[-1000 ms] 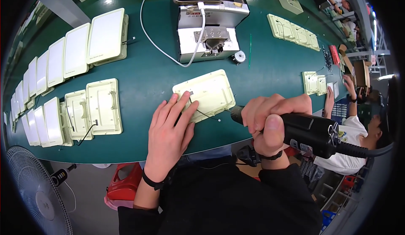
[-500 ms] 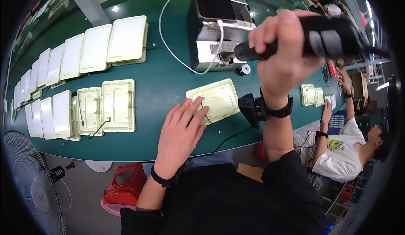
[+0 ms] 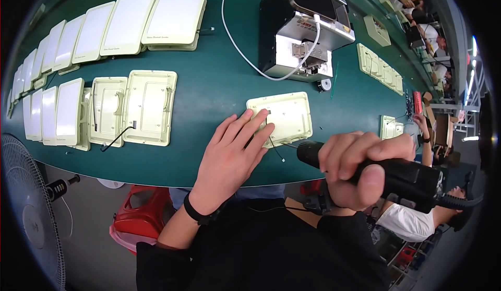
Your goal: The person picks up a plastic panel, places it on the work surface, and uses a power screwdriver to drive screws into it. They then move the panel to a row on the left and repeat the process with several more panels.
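Observation:
Flat on the green table lies a cream plastic housing (image 3: 289, 114), its hollow side up. My left hand (image 3: 227, 158) rests on its left part, fingers spread and holding nothing. A short black wire (image 3: 276, 152) sticks out from under the near edge, by my fingertips. My right hand (image 3: 360, 165) is wrapped round a black electric screwdriver (image 3: 404, 182), held nearly level with its bit pointing left. The bit reaches close to the housing's near right edge; whether it touches, I cannot tell. A cord runs off the tool's right end.
A boxy machine (image 3: 284, 56) with a dark screen and white cable stands behind the housing, a small round part (image 3: 324, 85) beside it. More open housings (image 3: 150, 108) and rows of white-faced panels (image 3: 175, 17) stand at left. A fan (image 3: 34, 218) is lower left; a co-worker (image 3: 412, 220) sits at right.
My right hand has come down with the electric screwdriver, from beside the machine to the housing's near right side. My left hand stays on the housing. The whole view has shifted.

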`<state>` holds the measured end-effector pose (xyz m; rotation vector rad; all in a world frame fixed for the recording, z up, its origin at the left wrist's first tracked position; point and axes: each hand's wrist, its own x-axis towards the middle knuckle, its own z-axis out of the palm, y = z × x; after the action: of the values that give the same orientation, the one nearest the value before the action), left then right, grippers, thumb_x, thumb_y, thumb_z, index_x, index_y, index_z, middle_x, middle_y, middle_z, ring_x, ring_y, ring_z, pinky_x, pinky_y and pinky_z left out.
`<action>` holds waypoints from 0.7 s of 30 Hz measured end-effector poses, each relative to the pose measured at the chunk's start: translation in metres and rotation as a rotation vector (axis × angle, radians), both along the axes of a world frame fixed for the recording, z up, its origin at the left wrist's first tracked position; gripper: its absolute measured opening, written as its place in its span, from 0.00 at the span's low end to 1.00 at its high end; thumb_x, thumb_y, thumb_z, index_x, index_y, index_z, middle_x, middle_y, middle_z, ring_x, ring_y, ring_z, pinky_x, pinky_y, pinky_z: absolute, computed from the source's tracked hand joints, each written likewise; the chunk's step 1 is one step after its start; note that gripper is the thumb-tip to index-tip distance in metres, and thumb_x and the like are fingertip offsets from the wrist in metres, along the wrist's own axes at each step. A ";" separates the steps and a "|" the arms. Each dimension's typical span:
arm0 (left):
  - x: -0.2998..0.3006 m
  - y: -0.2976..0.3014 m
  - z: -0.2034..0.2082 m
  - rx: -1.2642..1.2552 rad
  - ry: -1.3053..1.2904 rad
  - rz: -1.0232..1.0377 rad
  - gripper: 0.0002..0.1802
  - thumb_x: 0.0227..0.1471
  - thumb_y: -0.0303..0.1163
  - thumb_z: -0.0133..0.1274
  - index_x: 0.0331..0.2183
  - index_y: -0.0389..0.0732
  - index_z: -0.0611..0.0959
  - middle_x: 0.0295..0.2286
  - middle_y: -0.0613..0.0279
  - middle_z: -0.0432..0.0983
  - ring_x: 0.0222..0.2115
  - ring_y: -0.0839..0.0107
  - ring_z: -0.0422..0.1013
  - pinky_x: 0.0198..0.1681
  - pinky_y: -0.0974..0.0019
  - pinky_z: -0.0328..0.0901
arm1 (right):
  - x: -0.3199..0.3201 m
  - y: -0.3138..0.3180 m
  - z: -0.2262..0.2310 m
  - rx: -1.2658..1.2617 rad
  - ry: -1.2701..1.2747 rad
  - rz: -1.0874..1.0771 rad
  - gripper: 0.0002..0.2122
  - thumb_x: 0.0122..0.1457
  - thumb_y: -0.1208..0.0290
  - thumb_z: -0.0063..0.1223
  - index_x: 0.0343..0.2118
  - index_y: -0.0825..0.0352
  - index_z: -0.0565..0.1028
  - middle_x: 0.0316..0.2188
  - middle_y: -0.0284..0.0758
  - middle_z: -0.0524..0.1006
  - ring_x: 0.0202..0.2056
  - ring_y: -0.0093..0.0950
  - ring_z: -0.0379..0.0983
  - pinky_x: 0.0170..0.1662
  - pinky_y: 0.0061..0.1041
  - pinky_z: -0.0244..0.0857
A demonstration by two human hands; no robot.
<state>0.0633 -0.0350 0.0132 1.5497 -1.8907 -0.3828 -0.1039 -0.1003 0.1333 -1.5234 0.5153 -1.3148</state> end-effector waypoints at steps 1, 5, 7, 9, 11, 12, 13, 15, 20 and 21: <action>0.000 0.001 -0.001 -0.006 -0.001 0.003 0.29 0.52 0.31 0.65 0.57 0.46 0.80 0.61 0.62 0.71 0.61 0.57 0.67 0.64 0.50 0.63 | -0.001 0.005 -0.001 0.064 -0.014 0.024 0.14 0.67 0.65 0.60 0.44 0.61 0.64 0.21 0.33 0.69 0.17 0.26 0.64 0.23 0.31 0.63; -0.001 0.002 -0.004 -0.001 -0.003 0.012 0.29 0.52 0.31 0.65 0.57 0.46 0.79 0.61 0.62 0.71 0.61 0.58 0.67 0.65 0.50 0.62 | 0.001 0.009 -0.009 0.155 -0.008 0.042 0.16 0.66 0.65 0.62 0.44 0.62 0.63 0.22 0.35 0.70 0.20 0.27 0.66 0.27 0.34 0.65; -0.001 0.001 -0.004 0.000 -0.006 0.009 0.29 0.52 0.31 0.65 0.57 0.47 0.79 0.62 0.63 0.71 0.61 0.58 0.67 0.65 0.50 0.62 | 0.005 0.008 -0.012 0.111 0.043 -0.007 0.17 0.67 0.61 0.61 0.42 0.61 0.62 0.19 0.32 0.68 0.17 0.26 0.65 0.23 0.32 0.64; -0.001 0.001 -0.002 0.005 -0.009 0.009 0.29 0.52 0.31 0.65 0.57 0.47 0.80 0.62 0.63 0.70 0.61 0.58 0.66 0.65 0.50 0.62 | 0.007 0.009 -0.016 0.078 0.066 -0.011 0.17 0.67 0.59 0.60 0.41 0.60 0.61 0.18 0.31 0.68 0.16 0.25 0.65 0.21 0.31 0.64; -0.001 0.000 -0.002 0.007 -0.014 0.008 0.30 0.52 0.31 0.65 0.57 0.47 0.79 0.62 0.63 0.70 0.61 0.58 0.66 0.65 0.50 0.62 | 0.008 0.010 -0.020 0.043 0.078 0.016 0.17 0.67 0.60 0.61 0.40 0.60 0.61 0.18 0.31 0.67 0.16 0.25 0.65 0.21 0.30 0.63; -0.001 0.001 -0.002 0.006 -0.017 0.007 0.30 0.52 0.31 0.65 0.58 0.48 0.79 0.62 0.63 0.71 0.62 0.58 0.66 0.65 0.50 0.62 | 0.008 0.010 -0.021 0.046 0.076 0.018 0.17 0.67 0.60 0.61 0.40 0.60 0.61 0.18 0.31 0.67 0.16 0.25 0.65 0.21 0.30 0.63; -0.001 0.002 -0.002 0.005 -0.022 0.006 0.30 0.52 0.31 0.65 0.58 0.48 0.79 0.61 0.63 0.71 0.62 0.58 0.66 0.65 0.50 0.61 | 0.008 0.011 -0.022 0.038 0.075 0.026 0.17 0.67 0.60 0.60 0.40 0.61 0.61 0.18 0.31 0.67 0.16 0.25 0.65 0.21 0.30 0.63; -0.002 0.003 -0.002 0.001 -0.033 0.007 0.31 0.52 0.32 0.65 0.58 0.49 0.79 0.61 0.63 0.71 0.62 0.58 0.66 0.65 0.50 0.61 | 0.007 0.011 -0.022 0.015 0.075 0.038 0.17 0.67 0.61 0.60 0.40 0.61 0.61 0.18 0.31 0.67 0.16 0.24 0.65 0.21 0.29 0.63; -0.006 0.003 -0.005 -0.041 -0.099 0.006 0.29 0.55 0.33 0.63 0.59 0.51 0.79 0.60 0.62 0.71 0.60 0.59 0.67 0.65 0.52 0.61 | 0.003 0.012 -0.031 0.012 0.051 -0.021 0.16 0.68 0.62 0.59 0.41 0.61 0.61 0.18 0.31 0.67 0.16 0.24 0.63 0.21 0.28 0.62; -0.006 0.003 -0.006 -0.053 -0.119 0.007 0.28 0.56 0.33 0.63 0.58 0.51 0.79 0.60 0.62 0.71 0.60 0.59 0.67 0.65 0.53 0.61 | 0.000 0.009 -0.032 0.004 0.042 0.012 0.15 0.68 0.64 0.58 0.41 0.62 0.61 0.18 0.31 0.67 0.15 0.24 0.62 0.21 0.28 0.62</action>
<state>0.0572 -0.0318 0.0073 1.5738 -1.9689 -0.2396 -0.1035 -0.0909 0.1010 -1.5513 0.5338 -1.2741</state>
